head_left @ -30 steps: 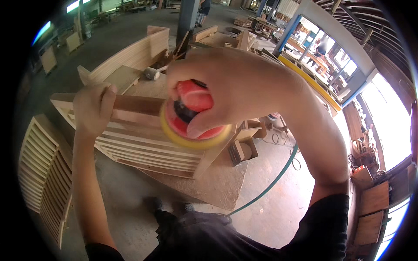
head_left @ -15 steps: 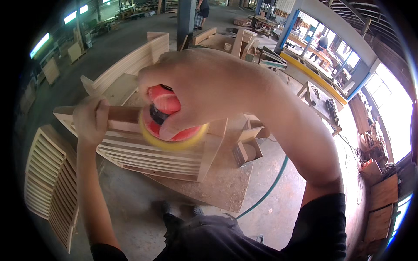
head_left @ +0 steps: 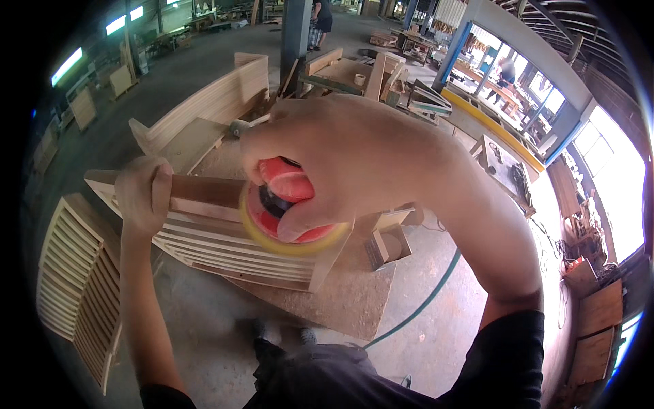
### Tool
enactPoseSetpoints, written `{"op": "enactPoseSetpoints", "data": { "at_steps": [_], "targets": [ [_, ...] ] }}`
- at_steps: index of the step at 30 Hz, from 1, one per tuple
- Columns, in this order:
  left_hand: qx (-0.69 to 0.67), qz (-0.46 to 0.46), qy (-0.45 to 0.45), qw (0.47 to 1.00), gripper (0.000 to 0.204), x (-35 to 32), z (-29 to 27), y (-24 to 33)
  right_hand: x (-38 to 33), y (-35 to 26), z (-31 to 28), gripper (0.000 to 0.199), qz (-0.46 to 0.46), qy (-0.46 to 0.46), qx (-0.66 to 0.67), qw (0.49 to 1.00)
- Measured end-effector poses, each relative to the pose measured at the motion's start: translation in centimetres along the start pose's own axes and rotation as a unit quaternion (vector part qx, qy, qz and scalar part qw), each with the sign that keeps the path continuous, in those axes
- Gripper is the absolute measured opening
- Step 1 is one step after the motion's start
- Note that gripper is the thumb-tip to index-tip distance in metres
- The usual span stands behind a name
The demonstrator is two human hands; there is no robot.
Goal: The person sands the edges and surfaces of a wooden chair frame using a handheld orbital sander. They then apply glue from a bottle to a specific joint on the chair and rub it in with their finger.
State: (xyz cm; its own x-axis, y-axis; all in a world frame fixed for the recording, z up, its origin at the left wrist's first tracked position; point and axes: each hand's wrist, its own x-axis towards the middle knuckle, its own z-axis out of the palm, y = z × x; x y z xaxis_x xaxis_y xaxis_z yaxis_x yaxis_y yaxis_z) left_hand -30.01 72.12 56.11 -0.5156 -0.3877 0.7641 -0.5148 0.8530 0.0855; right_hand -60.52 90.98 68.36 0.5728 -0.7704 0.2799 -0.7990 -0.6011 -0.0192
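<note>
My right hand (head_left: 347, 163) is wrapped over a red and black orbital sander (head_left: 286, 178) with a yellow pad. The sander rests on, or just over, the right part of a slatted wooden frame (head_left: 231, 255); its contact edge is hidden beneath the pad. At the frame's left end, my left hand (head_left: 144, 196) is closed round the thick upper rail (head_left: 204, 189). The frame lies on a dusty wooden work board (head_left: 340, 300). Its slats run side by side below the rail.
Another slatted frame (head_left: 75, 279) leans at the left. Stacked curved wood pieces (head_left: 211, 99) stand behind the board. An open box (head_left: 390, 247) with discs sits on the right. A green hose (head_left: 436, 290) crosses the floor. A blue-grey post (head_left: 293, 44) rises beyond, and a person (head_left: 321, 24) stands far back.
My right hand and the sander have moved to the right along the frame and slightly nearer. My left hand keeps its hold on the rail.
</note>
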Motion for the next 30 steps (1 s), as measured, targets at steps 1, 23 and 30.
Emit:
{"op": "enactPoseSetpoints", "data": {
  "at_steps": [1,23,30],
  "targets": [
    [-0.011,-0.002,0.011,1.0,0.038,-0.1,0.1,0.2,0.0,0.0,0.0,0.053,0.006,0.004,0.002,1.0],
    [-0.001,-0.006,0.046,0.999,0.041,-0.2,0.9,0.5,0.1,0.2,0.1,0.051,0.006,-0.005,0.025,1.0],
    [-0.005,0.025,0.061,0.998,0.041,0.4,0.9,0.9,3.4,-1.3,0.9,0.055,0.0,-0.014,0.055,0.998]
  ]
}}
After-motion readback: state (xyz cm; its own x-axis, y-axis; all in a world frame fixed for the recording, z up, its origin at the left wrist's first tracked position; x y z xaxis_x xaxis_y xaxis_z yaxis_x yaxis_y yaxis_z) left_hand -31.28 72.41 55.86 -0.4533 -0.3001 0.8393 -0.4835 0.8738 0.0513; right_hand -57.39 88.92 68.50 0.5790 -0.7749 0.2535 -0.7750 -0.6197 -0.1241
